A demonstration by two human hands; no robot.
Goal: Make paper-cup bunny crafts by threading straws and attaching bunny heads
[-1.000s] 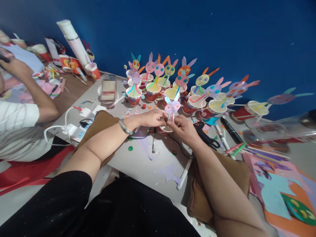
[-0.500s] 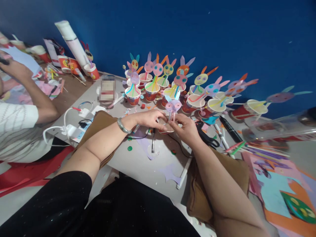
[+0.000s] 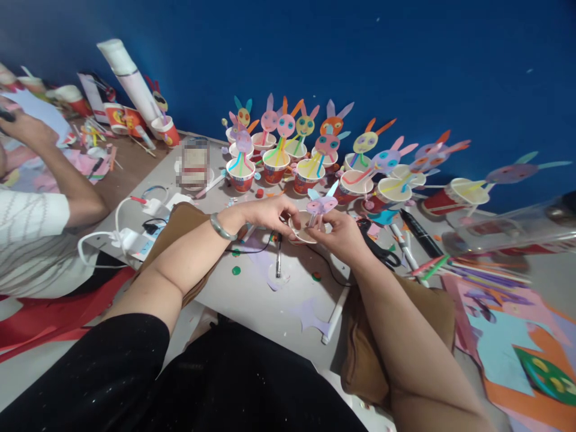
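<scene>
Between my hands sits a paper cup, its white rim and inside partly showing. A lilac paper rabbit with pale blue ears and pinkish eyes rises at the cup's right side on light straws. My left hand curls its fingers and thumb against the cup's left side. With thumb and fingers closed at the right rim, my right hand pinches the foot of the rabbit's straws against the cup wall; the exact grip is partly hidden. A pen lies just in front of the cup.
Several rabbit cups stand along the blue wall. To the right lie black scissors, a black marker, straws and coloured paper. A power strip is at left. A co-worker's arm reaches in at far left.
My left hand has shifted slightly left, so more of the cup's opening shows. The lilac rabbit has moved a little right and tilted, along with my right hand.
</scene>
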